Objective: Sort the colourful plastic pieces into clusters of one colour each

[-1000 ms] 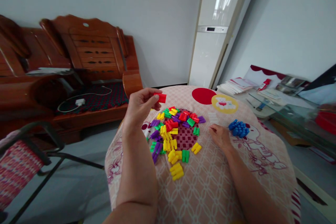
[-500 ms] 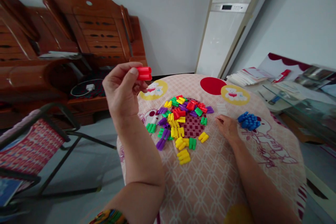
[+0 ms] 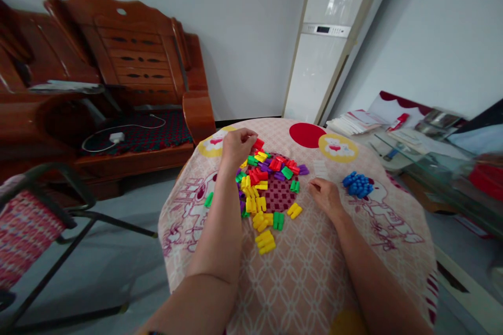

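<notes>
My left hand (image 3: 237, 149) pinches a red plastic toy block (image 3: 258, 144) shaped like joined tubes, just above the far left side of a loose pile. In the pile lie red blocks (image 3: 277, 163), yellow blocks (image 3: 265, 241), green blocks (image 3: 279, 221) and purple blocks (image 3: 304, 169), partly covered by my left forearm. Right of the pile my right hand (image 3: 327, 199) rests on the cloth with its fingers curled closed. What they hold, if anything, is hidden. White blocks (image 3: 320, 169) lie just beyond it, and a cluster of blue blocks (image 3: 357, 185) sits to its right.
The round table wears a patterned tablecloth (image 3: 298, 277). Behind on the left stands a wooden sofa (image 3: 137, 63), with a folding chair (image 3: 35, 220) nearer. A tall white air conditioner (image 3: 314, 68) is at the back. A glass-topped stand (image 3: 428, 162) with papers is on the right.
My left hand has come down and to the right with the red block, from the air beside the table to the pile's far edge. My right hand stays by the white blocks.
</notes>
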Demonstrator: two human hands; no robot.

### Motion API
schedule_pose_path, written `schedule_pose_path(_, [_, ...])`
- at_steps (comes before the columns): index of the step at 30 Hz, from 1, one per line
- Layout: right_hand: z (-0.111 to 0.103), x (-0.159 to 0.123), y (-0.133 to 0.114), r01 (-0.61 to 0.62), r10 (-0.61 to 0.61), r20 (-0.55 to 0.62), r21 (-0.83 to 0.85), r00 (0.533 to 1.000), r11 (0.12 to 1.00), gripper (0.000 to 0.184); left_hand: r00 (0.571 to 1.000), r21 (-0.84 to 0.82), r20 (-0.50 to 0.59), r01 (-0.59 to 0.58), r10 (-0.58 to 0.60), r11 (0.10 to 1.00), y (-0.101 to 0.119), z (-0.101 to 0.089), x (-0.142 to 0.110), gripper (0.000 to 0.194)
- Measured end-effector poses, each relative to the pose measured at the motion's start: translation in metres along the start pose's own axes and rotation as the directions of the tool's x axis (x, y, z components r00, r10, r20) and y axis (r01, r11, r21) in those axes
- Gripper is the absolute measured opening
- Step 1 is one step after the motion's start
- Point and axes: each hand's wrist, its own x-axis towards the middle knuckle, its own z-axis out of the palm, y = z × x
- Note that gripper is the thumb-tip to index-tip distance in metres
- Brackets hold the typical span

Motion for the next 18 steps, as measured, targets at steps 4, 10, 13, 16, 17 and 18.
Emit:
schedule_pose_path(4, [0.002, 0.001, 0.000, 0.006, -0.006, 0.004, 0.020, 1.000, 1.000, 0.025, 0.992, 0.103, 0.085, 0.086, -0.095, 0.991, -0.016, 0.022, 0.003, 0.016])
schedule_pose_path(10, [0.000, 0.002, 0.000, -0.002, 0.002, 0.037, 0.005, 0.999, 1.000, 0.025, 0.975, 0.216, 0.167, 0.107, -0.145, 0.970, -0.033, 0.031, 0.004, 0.020])
schedule_pose_path(13, [-0.001, 0.003, -0.003, -0.005, 0.005, 0.006, 0.001, 1.000, 1.000, 0.025, 0.975, 0.303, 0.192, 0.049, -0.111, 0.952, -0.037, 0.037, 0.005, 0.024])
schedule_pose_path(16, [0.002, 0.009, -0.010, 0.084, -0.080, -0.058, 0.062, 0.995, 0.995, 0.039, 0.969, 0.378, 0.234, -0.016, -0.079, 0.926, -0.034, 0.048, 0.002, 0.028])
schedule_pose_path(17, [0.005, 0.012, -0.013, 0.120, -0.115, -0.065, 0.079, 0.991, 0.990, 0.043, 0.966, 0.402, 0.250, -0.034, -0.074, 0.915, -0.032, 0.052, 0.001, 0.029])
schedule_pose_path(18, [0.008, 0.015, -0.015, 0.146, -0.141, -0.060, 0.088, 0.988, 0.985, 0.047, 0.962, 0.424, 0.265, -0.051, -0.070, 0.904, -0.030, 0.056, 0.000, 0.030])
